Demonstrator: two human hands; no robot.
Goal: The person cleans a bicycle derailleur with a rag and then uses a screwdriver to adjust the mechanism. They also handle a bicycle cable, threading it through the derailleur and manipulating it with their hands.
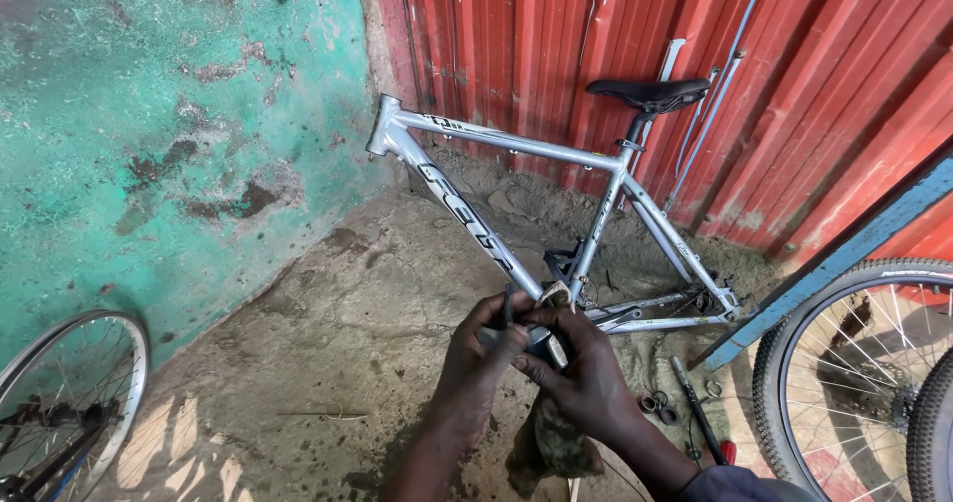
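Low in the middle of the view, the two hands are meeting over a concrete floor. The left hand is clasping a small dark metal part, its fingers curled round it. The right hand is gripping the same part from the other side through a mottled rag, which is hanging down below the wrists. Just behind the hands, a silver bicycle frame with a black saddle is leaning against a red corrugated wall. Near the right hand, small rings and a red-handled tool are lying on the floor. A spoked wheel is standing at the right, another wheel at the left.
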